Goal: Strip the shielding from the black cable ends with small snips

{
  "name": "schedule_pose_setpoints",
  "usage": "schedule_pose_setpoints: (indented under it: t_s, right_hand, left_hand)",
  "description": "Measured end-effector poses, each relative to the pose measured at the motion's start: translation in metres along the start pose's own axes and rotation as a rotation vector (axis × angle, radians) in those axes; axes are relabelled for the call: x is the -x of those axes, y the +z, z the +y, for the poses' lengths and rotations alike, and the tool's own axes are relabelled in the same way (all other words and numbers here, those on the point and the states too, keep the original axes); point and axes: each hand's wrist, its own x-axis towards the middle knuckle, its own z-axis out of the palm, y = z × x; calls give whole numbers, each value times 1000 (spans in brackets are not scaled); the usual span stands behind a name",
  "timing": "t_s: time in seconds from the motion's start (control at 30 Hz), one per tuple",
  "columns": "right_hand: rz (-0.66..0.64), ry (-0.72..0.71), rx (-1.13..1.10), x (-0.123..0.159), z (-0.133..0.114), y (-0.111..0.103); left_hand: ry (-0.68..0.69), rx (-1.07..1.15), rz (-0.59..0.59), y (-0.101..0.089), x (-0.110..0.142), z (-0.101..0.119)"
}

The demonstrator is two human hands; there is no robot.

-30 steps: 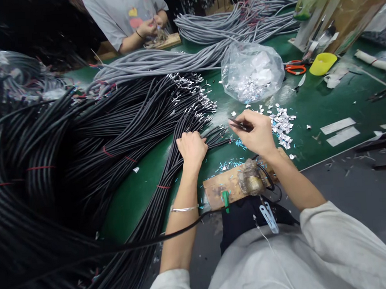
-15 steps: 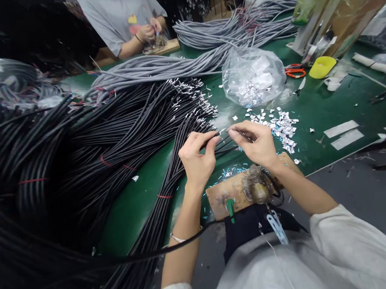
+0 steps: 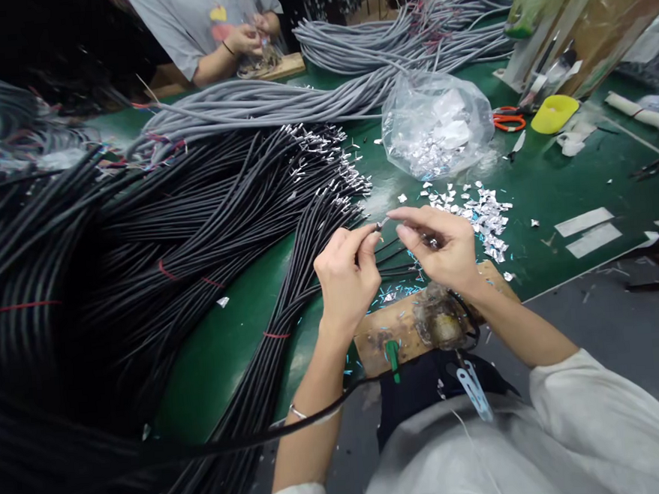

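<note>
My left hand [image 3: 347, 276] pinches a black cable [image 3: 378, 228] close to its stripped tip, thumb and forefinger pressed together. My right hand [image 3: 447, 248] is just right of that tip, its forefinger at the bare end and its thumb a little lower. Something small and dark sits under its curled fingers, too hidden to name. Below both hands lies a wooden board [image 3: 378, 341] carrying a grimy lump [image 3: 443, 323] and a green clip [image 3: 392, 357]. A bundle of black cables [image 3: 288, 302] runs beside my left forearm, tied with red.
Silvery foil scraps [image 3: 489, 221] and blue bits [image 3: 392, 297] litter the green table. Beyond are a clear plastic bag [image 3: 439, 130], orange-handled scissors [image 3: 508, 118] and grey cables [image 3: 252, 106]. More black cables [image 3: 180, 212] cover the left side. A co-worker's hands [image 3: 250, 38] work across the table.
My left hand has shifted slightly right with the cable. The thumb and forefinger of my right hand have parted, and the forefinger now meets the cable's tip.
</note>
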Motion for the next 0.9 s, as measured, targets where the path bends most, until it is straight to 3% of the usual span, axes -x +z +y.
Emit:
schedule_pose_setpoints:
  t_s: [0.13,0.3,0.5,0.9]
  right_hand:
    - [-29,-60,32,2,-1,2]
    - [-99,86,9,1,2,4]
    - [-117,-21,49,-2,2,5]
    - [-75,-22,34,-1,2,6]
  left_hand:
    - [-152,84,11,4,1,0]
    - [-274,295,118,4,0,0]
    - [-214,365,179,2,-1,3]
    - [-170,297,173,2,0,4]
